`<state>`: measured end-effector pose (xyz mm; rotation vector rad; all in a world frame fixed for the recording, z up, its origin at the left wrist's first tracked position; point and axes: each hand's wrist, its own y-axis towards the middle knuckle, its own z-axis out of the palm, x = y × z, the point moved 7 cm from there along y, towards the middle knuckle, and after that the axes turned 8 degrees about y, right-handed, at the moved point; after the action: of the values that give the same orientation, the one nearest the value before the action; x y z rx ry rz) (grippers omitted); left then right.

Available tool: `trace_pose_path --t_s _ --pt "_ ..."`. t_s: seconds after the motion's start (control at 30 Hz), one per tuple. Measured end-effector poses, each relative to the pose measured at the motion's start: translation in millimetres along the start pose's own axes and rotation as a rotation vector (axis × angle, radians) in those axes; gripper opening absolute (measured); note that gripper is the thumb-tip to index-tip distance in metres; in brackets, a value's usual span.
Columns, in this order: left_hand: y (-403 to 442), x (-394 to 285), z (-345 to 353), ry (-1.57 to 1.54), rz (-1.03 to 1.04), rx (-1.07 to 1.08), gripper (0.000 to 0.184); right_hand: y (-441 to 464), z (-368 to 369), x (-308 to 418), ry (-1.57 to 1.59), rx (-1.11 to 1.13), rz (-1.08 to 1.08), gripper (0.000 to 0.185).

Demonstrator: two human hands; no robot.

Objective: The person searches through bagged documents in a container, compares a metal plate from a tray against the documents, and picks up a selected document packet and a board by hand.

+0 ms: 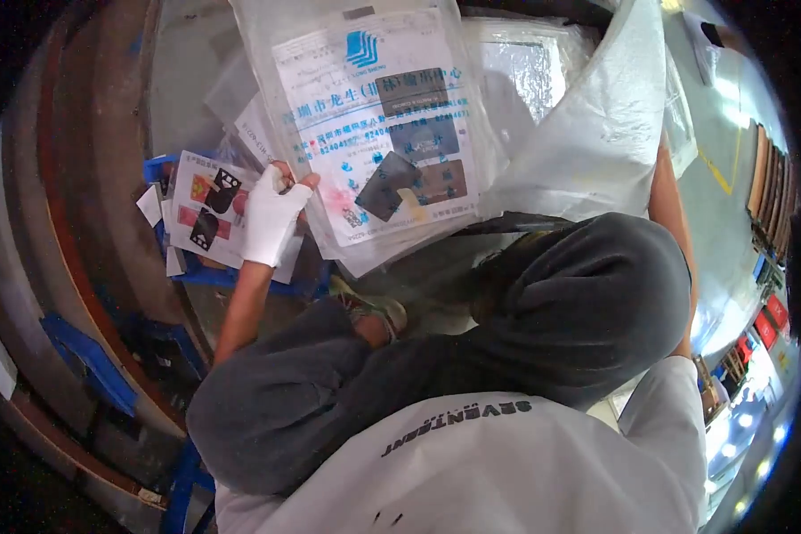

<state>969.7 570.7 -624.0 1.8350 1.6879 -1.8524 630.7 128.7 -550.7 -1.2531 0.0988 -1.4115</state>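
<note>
Head view | near: grey trousers [587, 298] | beyond, left: gloved left hand [274, 214] clamped on left edge of blue-printed plastic bag [374, 133], far centre | far right: white sheet [587, 133], right hand hidden by it, grip cannot be told

1. Light is uneven: dim at left, strongest at right, where the pale grey-green floor [716, 116] carries white glare streaks.
2. Round white spots at the lower right are blown out.
3. The translucent white plastic sheeting [596, 133] shines brightly, with small glints along its folds.
4. The translucent plastic bag with blue print [378, 138] is evenly lit; its large characters are readable, its smallest lettering soft.
5. Shade dulls the pale shoe [387, 311] between the dark grey fabric trousers [587, 294].
6. Fisheye distortion bows the long brown rails [80, 294] at left; black vignetting fills the corners.
</note>
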Motion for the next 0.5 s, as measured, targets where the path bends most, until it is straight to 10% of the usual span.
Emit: trace_pose_path --t_s 0.2,0.27,0.5 --pt "-9.2 -16.2 8.8 -0.127 -0.043 0.005 0.028 -65.5 6.3 1.1 0.040 0.042 0.001 0.042" --pt "-9.0 -11.7 11.7 -0.204 -0.028 -0.011 0.028 142.7 24.3 31.9 0.052 0.060 -0.002 0.042" --pt "-28.0 -23.7 57.7 0.035 0.060 0.225 0.028 176.0 118.2 -49.0 -0.274 0.132 0.036 0.049"
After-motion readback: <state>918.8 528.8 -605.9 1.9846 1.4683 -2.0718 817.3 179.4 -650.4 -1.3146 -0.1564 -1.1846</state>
